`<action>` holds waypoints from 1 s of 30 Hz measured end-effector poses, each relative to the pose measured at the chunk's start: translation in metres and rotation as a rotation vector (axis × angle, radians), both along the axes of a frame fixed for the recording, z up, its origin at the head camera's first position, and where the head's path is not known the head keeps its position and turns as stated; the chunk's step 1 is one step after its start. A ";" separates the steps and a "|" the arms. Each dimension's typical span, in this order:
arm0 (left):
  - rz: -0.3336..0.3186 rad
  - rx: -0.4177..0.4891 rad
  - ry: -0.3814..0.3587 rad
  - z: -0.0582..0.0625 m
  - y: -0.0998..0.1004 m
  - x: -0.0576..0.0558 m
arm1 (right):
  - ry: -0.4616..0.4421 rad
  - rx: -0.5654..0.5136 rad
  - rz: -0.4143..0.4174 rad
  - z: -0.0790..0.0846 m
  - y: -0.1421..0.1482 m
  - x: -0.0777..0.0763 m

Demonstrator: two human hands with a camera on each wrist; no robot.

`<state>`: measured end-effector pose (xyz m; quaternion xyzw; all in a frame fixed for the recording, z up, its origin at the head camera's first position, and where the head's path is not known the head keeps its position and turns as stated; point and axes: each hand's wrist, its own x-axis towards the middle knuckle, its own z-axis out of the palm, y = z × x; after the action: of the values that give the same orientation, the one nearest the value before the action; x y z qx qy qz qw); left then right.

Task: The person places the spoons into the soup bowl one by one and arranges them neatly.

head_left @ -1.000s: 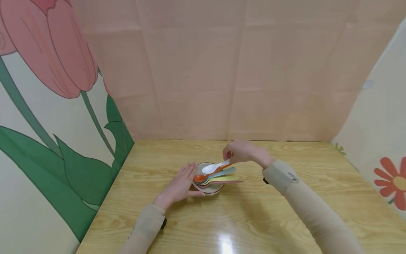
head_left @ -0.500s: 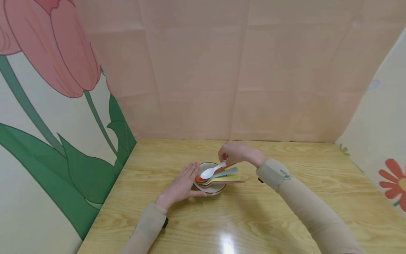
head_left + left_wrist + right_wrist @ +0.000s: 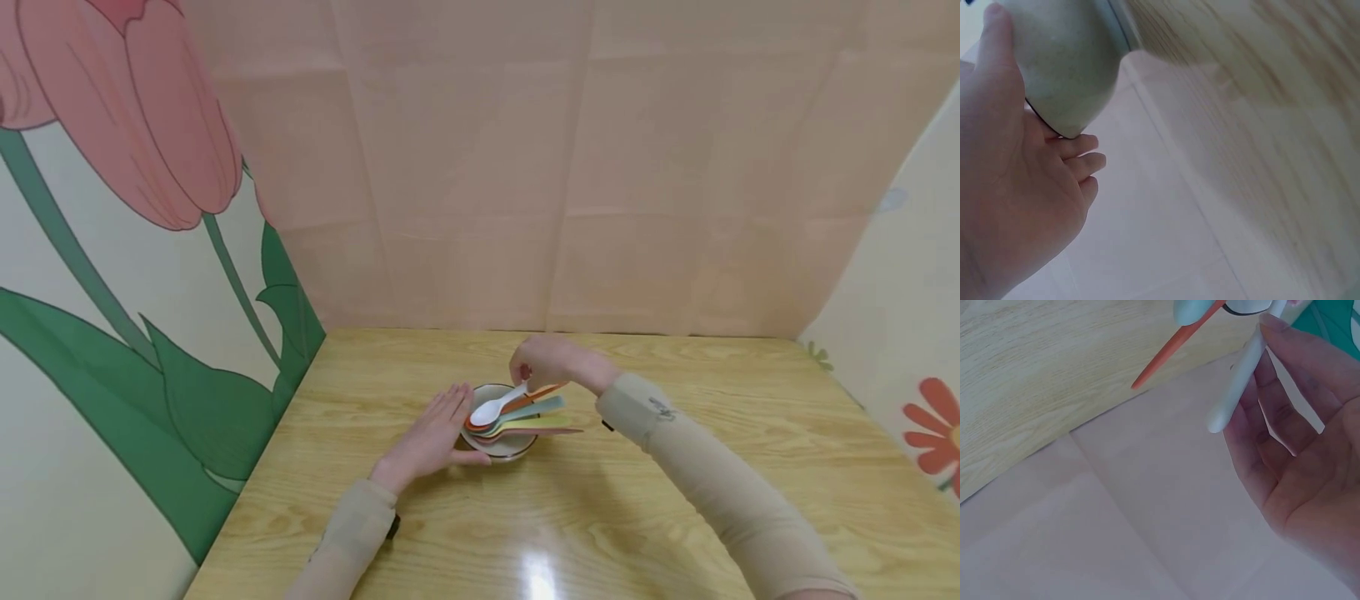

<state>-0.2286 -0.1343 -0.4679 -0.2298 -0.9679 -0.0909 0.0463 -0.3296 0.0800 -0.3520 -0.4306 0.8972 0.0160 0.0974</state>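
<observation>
My left hand rests against the left side of a pale bowl with a dark rim. Its fingers lie straight along the far left and its thumb along the near side. Between thumb and fingertips, my right hand pinches the handle end of a white spoon, whose scoop lies over the other spoons in the bowl. These are an orange spoon, a blue-green spoon, a yellow spoon and a pink spoon, their handles poking out over the right rim. The other scoops are partly hidden.
Under the bowl is a wood-grain table. A pinkish cloth backdrop rises behind its far edge. On the left stands a panel painted with a tulip, on the right one with a red flower.
The white spoon has moved left and down onto the orange spoon's scoop, with its handle tilted more steeply. My right hand travelled left with it. My left hand has stayed at the bowl.
</observation>
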 end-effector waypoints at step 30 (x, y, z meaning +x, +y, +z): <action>-0.016 -0.014 0.030 0.000 0.001 0.000 | 0.009 0.005 -0.022 -0.015 -0.005 -0.006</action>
<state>-0.2288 -0.1332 -0.4683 -0.2392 -0.9658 -0.0812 0.0584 -0.3352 0.0752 -0.3672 -0.4203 0.9022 0.0192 0.0947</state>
